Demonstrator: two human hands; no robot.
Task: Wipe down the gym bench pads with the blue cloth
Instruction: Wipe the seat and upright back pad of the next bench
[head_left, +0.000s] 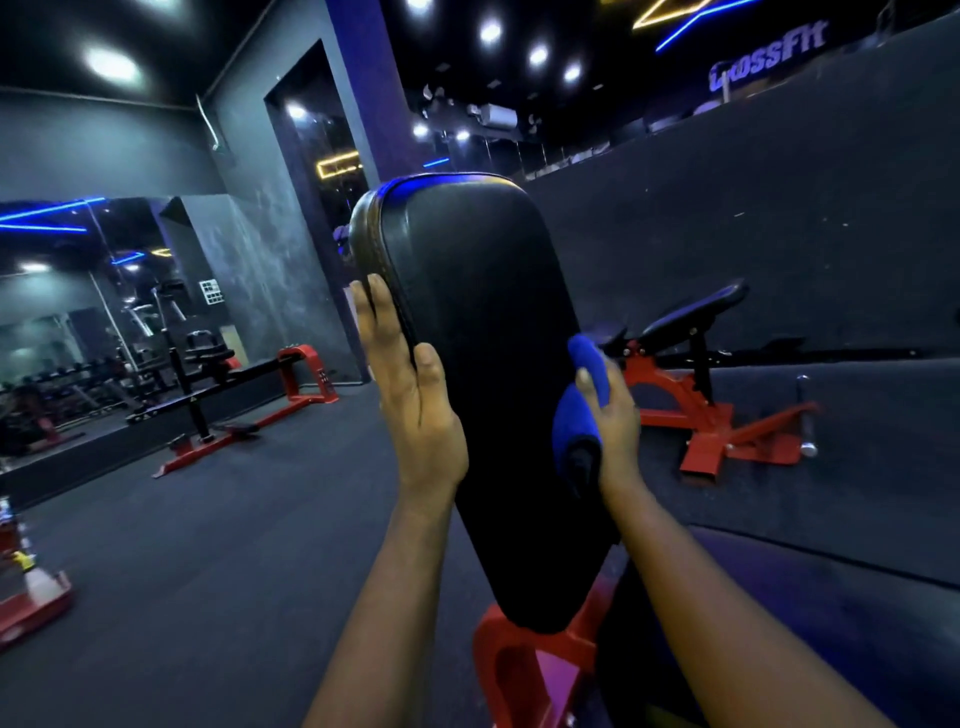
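Mid-wipe, judging by the contact. The back pad (478, 364) stands tilted up on a red frame (519, 670). Left hand (410, 410) is flat with straight fingers, braced against the pad's left edge, thumb on the front face, holding nothing. Right hand (615, 415) is curled round the bunched blue cloth (571, 421), pressing it to the pad's right edge at about mid-height. Can't tell which parts are already wiped: dim light, no streaks visible. Probably left: front face, top, lower end, and the seat pad, which is not clearly in view. Another bench (691, 322) sits beyond on the right, neither hand near it.
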